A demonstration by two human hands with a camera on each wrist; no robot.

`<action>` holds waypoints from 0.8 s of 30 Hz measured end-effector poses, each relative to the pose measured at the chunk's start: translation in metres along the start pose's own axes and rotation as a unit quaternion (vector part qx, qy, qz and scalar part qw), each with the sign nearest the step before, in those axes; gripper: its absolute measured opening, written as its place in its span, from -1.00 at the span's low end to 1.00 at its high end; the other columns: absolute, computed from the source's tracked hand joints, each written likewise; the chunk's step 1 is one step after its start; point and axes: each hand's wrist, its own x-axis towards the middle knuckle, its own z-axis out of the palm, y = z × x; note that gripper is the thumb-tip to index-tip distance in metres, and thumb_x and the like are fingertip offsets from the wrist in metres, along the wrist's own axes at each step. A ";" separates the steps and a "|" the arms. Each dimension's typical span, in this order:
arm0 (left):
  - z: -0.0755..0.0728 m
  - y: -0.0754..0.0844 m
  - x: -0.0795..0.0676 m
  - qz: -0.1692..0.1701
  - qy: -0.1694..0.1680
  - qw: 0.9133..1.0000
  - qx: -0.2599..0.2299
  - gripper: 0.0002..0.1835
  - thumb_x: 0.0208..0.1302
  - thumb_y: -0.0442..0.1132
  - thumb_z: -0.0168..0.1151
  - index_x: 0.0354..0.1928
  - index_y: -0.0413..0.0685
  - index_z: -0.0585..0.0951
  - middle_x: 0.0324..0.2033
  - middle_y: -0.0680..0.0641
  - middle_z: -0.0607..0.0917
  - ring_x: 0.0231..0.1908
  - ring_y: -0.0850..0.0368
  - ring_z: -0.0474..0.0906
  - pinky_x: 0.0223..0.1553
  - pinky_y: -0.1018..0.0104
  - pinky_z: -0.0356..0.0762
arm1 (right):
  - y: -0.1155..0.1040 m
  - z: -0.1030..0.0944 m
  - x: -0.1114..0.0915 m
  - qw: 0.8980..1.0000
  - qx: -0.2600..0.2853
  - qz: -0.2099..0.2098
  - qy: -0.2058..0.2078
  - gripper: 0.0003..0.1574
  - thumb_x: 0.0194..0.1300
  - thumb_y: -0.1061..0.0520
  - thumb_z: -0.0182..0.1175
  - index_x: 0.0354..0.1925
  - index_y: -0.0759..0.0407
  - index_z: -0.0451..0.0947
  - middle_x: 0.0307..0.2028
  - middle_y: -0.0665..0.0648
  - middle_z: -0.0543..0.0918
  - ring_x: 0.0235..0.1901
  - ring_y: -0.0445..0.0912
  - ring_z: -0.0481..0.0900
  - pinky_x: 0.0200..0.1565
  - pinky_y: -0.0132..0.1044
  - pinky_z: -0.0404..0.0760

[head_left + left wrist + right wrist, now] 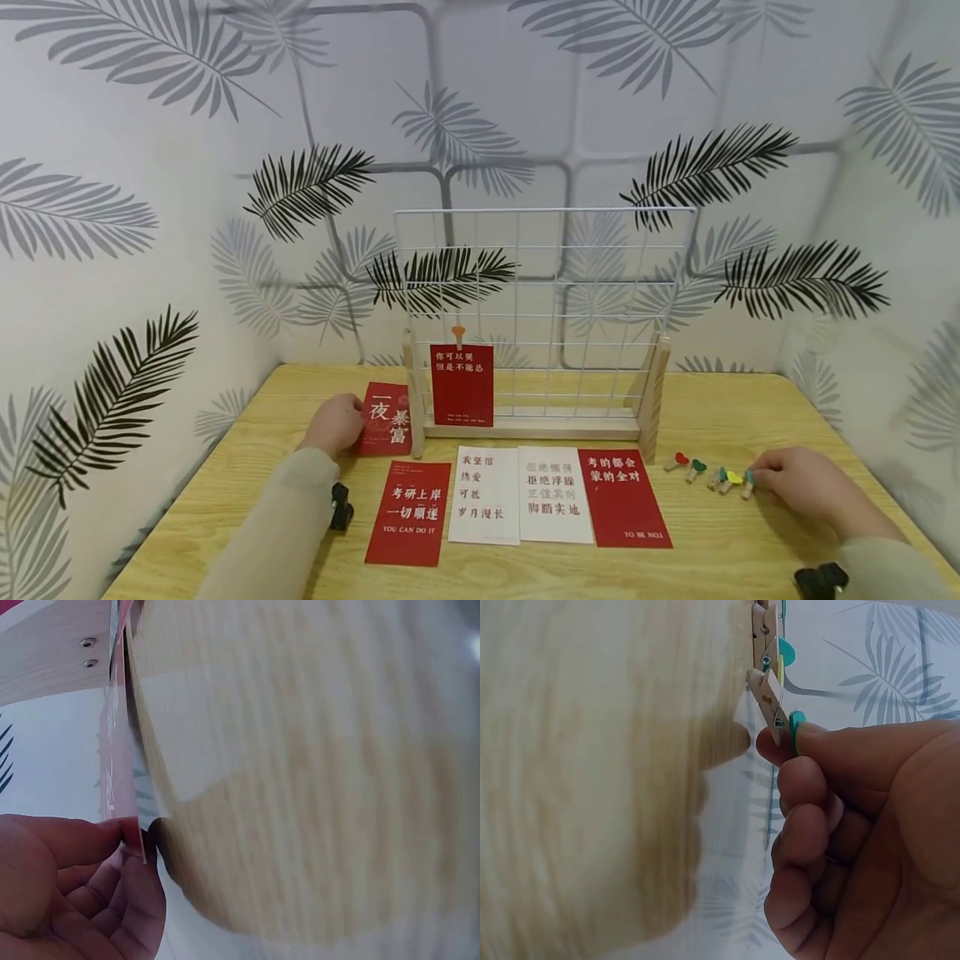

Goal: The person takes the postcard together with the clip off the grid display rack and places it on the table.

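Observation:
At the left end of the rack, my left hand (335, 425) pinches the edge of a red card (386, 442) between thumb and fingers. The left wrist view shows the card's corner (132, 834) caught at the fingertips, close over the table. Far to the right, my right hand (806, 492) pinches a small wooden clothespin (771, 705) by its green top, thumb and forefinger together. Several more pegs with coloured hearts, such as the red one (681, 459), lie beside it. A wire grid rack (532, 428) holds another red card (462, 392) under an orange-topped peg (459, 333).
Before the rack, two red cards and two white cards lie in a row, from a red one (407, 517) past a white one (483, 500) to another red one (626, 504). Leaf-patterned walls (487, 75) surround the wooden table (720, 400).

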 end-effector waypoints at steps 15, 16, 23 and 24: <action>0.001 0.002 -0.002 0.002 -0.037 0.998 0.046 -0.60 0.33 -0.43 0.17 0.17 -0.47 0.51 0.02 -0.35 0.63 -0.08 -0.13 0.54 0.06 -0.09 0.52 | -0.001 0.002 0.003 1.000 0.002 0.010 -0.009 -0.85 0.40 0.10 0.23 -0.31 0.10 0.66 -0.48 -0.02 0.59 -0.43 -0.10 0.46 -0.31 -0.13 0.43; 0.001 0.001 -0.002 0.004 -0.036 0.998 0.050 -0.59 0.32 -0.44 0.17 0.18 -0.47 0.51 0.04 -0.36 0.62 -0.06 -0.15 0.53 0.09 -0.11 0.51 | -0.001 0.001 0.004 1.000 0.000 0.010 -0.010 -0.86 0.39 0.10 0.24 -0.31 0.09 0.66 -0.45 -0.01 0.61 -0.42 -0.10 0.46 -0.31 -0.13 0.44; -0.003 -0.002 -0.008 0.019 -0.025 0.998 0.047 -0.58 0.34 -0.37 0.18 0.20 -0.42 0.51 0.05 -0.33 0.63 -0.01 -0.15 0.54 0.13 -0.12 0.49 | -0.007 -0.002 0.004 0.999 -0.034 0.014 -0.007 -0.81 0.36 0.00 0.28 -0.28 0.09 0.66 -0.28 0.03 0.69 -0.35 -0.12 0.54 -0.25 0.01 0.54; -0.004 -0.003 -0.009 0.021 -0.025 0.999 0.042 -0.58 0.35 -0.35 0.19 0.20 -0.41 0.51 0.03 -0.31 0.64 -0.02 -0.13 0.55 0.12 -0.11 0.50 | -0.008 -0.002 0.003 0.999 -0.035 0.015 -0.010 -0.79 0.37 -0.02 0.28 -0.27 0.09 0.66 -0.28 0.03 0.69 -0.35 -0.12 0.54 -0.26 0.00 0.55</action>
